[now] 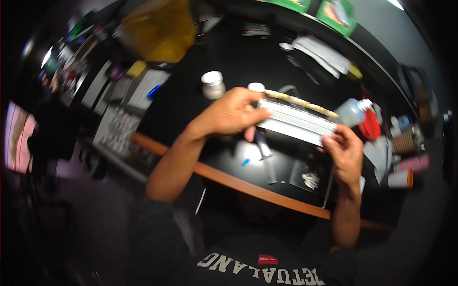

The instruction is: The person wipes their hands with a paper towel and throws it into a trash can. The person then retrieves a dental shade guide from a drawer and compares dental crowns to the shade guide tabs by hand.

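A long white strip (298, 125) with dark printed lines is held up above the black table. Small cream-coloured pieces (300, 102) form a row along its far edge; blur hides their exact kind. My left hand (236, 112) pinches the strip's left end between thumb and fingers. At the opposite end, my right hand (344, 148) grips the lower right corner. Beneath the strip lies a slim tool with a pale blade (268, 167), beside a small blue piece (245, 162). Nearer the right hand, a little heap of off-white pieces (311, 180) rests on what looks like clear plastic.
A white-lidded jar (213, 86) stands beyond my left hand. To the right are a translucent bottle (350, 112), a red round object (369, 125) and an orange-rimmed cup (401, 179). White paper (323, 55) lies at the back. The table's wooden edge (253, 188) runs before me.
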A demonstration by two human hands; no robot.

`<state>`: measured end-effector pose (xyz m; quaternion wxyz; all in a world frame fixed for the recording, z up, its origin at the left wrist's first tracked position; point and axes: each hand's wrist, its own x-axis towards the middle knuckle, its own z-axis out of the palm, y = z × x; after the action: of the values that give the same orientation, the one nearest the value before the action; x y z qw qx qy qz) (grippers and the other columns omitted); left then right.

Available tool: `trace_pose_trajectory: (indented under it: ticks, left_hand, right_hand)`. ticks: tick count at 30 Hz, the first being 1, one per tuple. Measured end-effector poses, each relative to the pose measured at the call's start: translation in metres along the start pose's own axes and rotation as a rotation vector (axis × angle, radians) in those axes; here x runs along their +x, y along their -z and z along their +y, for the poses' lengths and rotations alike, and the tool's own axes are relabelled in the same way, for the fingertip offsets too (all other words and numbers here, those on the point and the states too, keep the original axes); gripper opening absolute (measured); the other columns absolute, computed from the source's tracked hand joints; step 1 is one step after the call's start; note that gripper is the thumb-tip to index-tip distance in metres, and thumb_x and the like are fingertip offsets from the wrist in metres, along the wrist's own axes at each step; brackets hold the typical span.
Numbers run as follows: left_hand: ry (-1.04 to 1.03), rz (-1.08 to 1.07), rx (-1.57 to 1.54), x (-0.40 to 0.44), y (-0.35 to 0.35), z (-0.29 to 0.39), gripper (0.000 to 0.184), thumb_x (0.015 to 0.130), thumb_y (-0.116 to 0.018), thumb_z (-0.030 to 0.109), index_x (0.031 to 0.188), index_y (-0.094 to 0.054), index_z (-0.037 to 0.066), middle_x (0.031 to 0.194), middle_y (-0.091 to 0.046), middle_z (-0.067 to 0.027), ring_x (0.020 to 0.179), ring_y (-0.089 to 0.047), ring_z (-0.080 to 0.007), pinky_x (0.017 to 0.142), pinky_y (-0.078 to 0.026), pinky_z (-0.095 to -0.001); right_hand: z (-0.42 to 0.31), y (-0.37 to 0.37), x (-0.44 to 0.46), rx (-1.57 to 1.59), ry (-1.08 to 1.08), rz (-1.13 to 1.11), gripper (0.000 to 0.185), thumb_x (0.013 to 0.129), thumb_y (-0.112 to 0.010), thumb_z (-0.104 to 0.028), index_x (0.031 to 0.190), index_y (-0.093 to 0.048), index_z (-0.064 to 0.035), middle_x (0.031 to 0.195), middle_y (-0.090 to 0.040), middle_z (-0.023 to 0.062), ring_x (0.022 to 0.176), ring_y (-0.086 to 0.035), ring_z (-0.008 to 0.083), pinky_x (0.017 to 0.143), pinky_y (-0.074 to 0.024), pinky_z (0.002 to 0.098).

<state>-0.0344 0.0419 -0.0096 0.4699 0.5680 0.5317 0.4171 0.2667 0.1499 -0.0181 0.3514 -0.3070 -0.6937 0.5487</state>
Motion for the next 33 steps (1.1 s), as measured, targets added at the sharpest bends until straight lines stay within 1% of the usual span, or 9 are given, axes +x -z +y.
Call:
trace_pose_trajectory:
  ticks: [3,6,9,14,17,19,25,31,33]
  left_hand:
    - [-0.113,0.215,0.451,-0.033,-0.002,0.021,0.047,0.083,-0.087,0.032,0.116,-0.073,0.001,0.060,-0.062,-0.0015,0.050,-0.059,-0.0080,0.046,-0.043,-0.0254]
    - [-0.315,0.427,0.423,-0.066,-0.027,0.028,0.071,0.067,-0.092,0.050,0.115,-0.072,0.002,0.087,-0.071,-0.0154,0.084,-0.072,-0.0299,0.077,-0.055,-0.0416]
    - [-0.564,0.604,0.558,-0.091,-0.068,0.019,0.042,0.079,-0.084,0.036,0.102,-0.070,0.003,0.089,-0.064,-0.0130,0.092,-0.068,-0.0337,0.081,-0.052,-0.0463]
    - [-0.418,0.557,0.606,-0.129,-0.096,0.013,0.015,0.084,-0.074,0.016,0.091,-0.069,0.003,0.078,-0.064,-0.0105,0.073,-0.070,-0.0325,0.069,-0.055,-0.0418]
    - [-0.396,0.462,0.394,-0.167,-0.090,0.002,0.014,0.083,-0.074,0.014,0.092,-0.071,0.003,0.080,-0.066,-0.0119,0.070,-0.069,-0.0330,0.065,-0.054,-0.0416]
    - [-0.249,0.297,0.284,-0.211,-0.057,-0.002,0.018,0.082,-0.074,0.012,0.097,-0.071,0.001,0.084,-0.069,-0.0143,0.071,-0.069,-0.0320,0.064,-0.054,-0.0380]
    - [0.339,1.264,0.021,-0.327,-0.007,-0.079,0.011,0.091,-0.069,0.005,0.090,-0.070,-0.005,0.075,-0.070,-0.0008,0.071,-0.061,-0.0033,0.063,-0.048,-0.0258]
    - [0.961,1.412,0.680,-0.365,0.093,-0.219,0.037,0.085,-0.071,0.028,0.092,-0.073,-0.008,0.093,-0.074,-0.0274,0.093,-0.071,-0.0473,0.084,-0.055,-0.0522]
    - [1.081,1.374,0.706,-0.355,0.121,-0.253,0.036,0.084,-0.073,0.026,0.099,-0.074,-0.007,0.101,-0.074,-0.0279,0.101,-0.071,-0.0459,0.089,-0.056,-0.0506]
  right_hand:
    - [-0.002,0.022,-0.004,-0.118,0.050,-0.084,0.024,0.096,-0.071,-0.004,0.118,-0.064,0.0042,0.095,-0.070,0.0065,0.082,-0.065,0.0104,0.072,-0.0542,0.0251]
    - [-0.009,0.023,-0.015,-0.202,0.104,-0.130,0.025,0.095,-0.071,-0.005,0.117,-0.065,0.0039,0.095,-0.069,0.0058,0.081,-0.065,0.0119,0.073,-0.0530,0.0260]
    - [-0.012,0.021,-0.022,-0.234,0.163,-0.228,0.024,0.095,-0.070,-0.003,0.117,-0.064,0.0045,0.096,-0.069,0.0064,0.082,-0.065,0.0124,0.075,-0.0530,0.0267]
    - [-0.007,0.028,-0.031,-0.343,0.248,-0.380,0.035,0.079,-0.083,-0.011,0.106,-0.068,0.0052,0.098,-0.068,0.0152,0.089,-0.066,0.0235,0.081,-0.0522,0.0342]
    - [-0.014,0.002,-0.027,-0.176,0.348,-0.551,0.039,0.083,-0.084,-0.021,0.110,-0.069,0.0033,0.083,-0.068,0.0132,0.071,-0.065,0.0214,0.067,-0.0516,0.0305]
    - [-0.014,-0.004,-0.025,-0.189,0.425,-0.518,0.042,0.088,-0.081,-0.028,0.115,-0.068,0.0016,0.079,-0.066,0.0118,0.065,-0.064,0.0208,0.062,-0.0494,0.0297]
    - [-0.016,0.004,-0.020,-0.240,0.416,-0.402,0.029,0.093,-0.074,-0.018,0.113,-0.067,0.0014,0.083,-0.063,0.0121,0.072,-0.060,0.0201,0.066,-0.0468,0.0307]
    - [-0.019,0.005,-0.021,-0.300,0.375,-0.398,0.020,0.094,-0.069,-0.007,0.111,-0.067,0.0022,0.089,-0.063,0.0127,0.076,-0.059,0.0195,0.071,-0.0469,0.0293]
    - [-0.017,0.003,-0.020,-0.321,0.356,-0.368,0.018,0.094,-0.069,-0.004,0.111,-0.067,0.0025,0.089,-0.064,0.0124,0.077,-0.060,0.0194,0.071,-0.0480,0.0292]
